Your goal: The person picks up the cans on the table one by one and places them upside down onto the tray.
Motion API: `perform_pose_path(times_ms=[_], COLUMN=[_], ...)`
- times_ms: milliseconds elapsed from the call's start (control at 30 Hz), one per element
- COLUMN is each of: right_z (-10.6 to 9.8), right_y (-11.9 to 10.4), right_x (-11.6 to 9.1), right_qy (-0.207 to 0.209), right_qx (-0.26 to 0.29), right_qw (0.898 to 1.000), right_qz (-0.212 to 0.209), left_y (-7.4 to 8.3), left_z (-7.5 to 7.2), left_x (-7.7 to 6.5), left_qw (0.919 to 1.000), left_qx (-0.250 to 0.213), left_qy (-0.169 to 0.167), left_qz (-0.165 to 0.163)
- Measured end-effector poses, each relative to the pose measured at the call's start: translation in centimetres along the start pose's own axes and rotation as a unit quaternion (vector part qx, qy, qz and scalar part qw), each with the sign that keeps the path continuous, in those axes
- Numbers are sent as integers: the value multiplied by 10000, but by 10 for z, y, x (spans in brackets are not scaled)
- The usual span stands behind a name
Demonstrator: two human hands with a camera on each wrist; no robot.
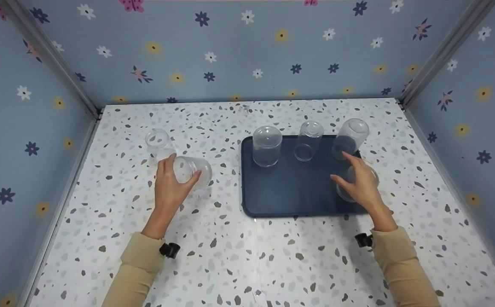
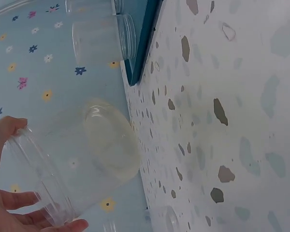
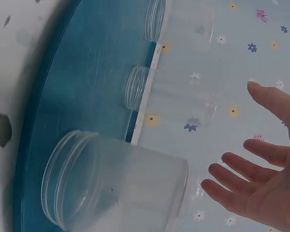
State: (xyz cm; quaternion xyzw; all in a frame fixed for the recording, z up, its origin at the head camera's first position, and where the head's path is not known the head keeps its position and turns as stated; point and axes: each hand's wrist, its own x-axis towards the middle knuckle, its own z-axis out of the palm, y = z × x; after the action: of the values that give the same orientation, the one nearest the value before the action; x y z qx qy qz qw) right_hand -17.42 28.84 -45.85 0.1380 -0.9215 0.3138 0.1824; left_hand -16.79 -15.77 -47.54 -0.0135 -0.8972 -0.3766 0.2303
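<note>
On the left, my left hand [image 1: 171,185] grips a clear plastic jar [image 1: 200,170] by its rim end, thumb on one side and fingers on the other. The jar is tilted, its base pointing away from the hand in the left wrist view. Just behind that hand, another clear jar [image 1: 158,143] stands on the table. My right hand [image 1: 363,183] is over the front right of a dark blue tray [image 1: 290,192], fingers spread and holding nothing. Beneath it a clear jar [image 3: 121,183] stands mouth down on the tray, apart from the fingers.
Along the tray's back edge stand three more upside-down clear jars: a left one [image 1: 267,147], a slimmer middle one [image 1: 308,140] and a right one [image 1: 351,136]. The speckled white table [image 1: 247,256] is bordered by flowered blue panels [image 1: 230,51] at back and sides.
</note>
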Motion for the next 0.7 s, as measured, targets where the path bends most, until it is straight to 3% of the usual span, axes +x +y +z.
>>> perform_pose_path(times_ms=[367,700], right_z=[23,36], right_y=[-8,-25], right_x=[2,7], right_qy=[386,451], right_qx=[975,1502], right_qw=[9944,9867], right_qz=[-105,425], left_y=[11,28], left_z=[21,37], left_x=[2,3], left_qw=[9959,9867], left_qx=[-901,-1616], left_qy=[82,119], left_qz=[-72,-147])
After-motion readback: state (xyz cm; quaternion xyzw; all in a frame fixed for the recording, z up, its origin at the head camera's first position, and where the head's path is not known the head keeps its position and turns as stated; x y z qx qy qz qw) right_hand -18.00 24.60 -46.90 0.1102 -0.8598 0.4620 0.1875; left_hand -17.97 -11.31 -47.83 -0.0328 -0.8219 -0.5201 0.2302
